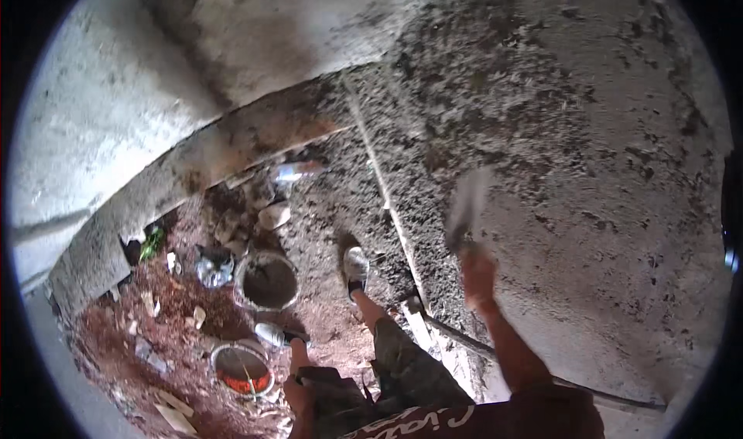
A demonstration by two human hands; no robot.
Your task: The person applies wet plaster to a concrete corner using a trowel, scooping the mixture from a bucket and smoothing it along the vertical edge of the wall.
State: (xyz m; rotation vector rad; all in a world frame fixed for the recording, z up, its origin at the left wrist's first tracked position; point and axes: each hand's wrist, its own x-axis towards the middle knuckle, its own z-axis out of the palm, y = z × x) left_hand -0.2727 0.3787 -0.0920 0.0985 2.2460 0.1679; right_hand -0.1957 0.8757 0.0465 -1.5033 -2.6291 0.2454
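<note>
Evidently, the right hand (478, 275) is wrapped round the handle of a trowel (470, 199), its blurred blade pointing up and away in front of the rough grey wall (576, 265); whether metal touches wall cannot be told. The left hand (299, 396) is lowered beside the dark shorts (414, 365), and its grasp cannot be made out. On the reddish dirt floor (329, 323), a bucket of grey mortar (267, 308) stands near the shoes, with an orange-red-lined bucket (215, 359) nearer the person.
</note>
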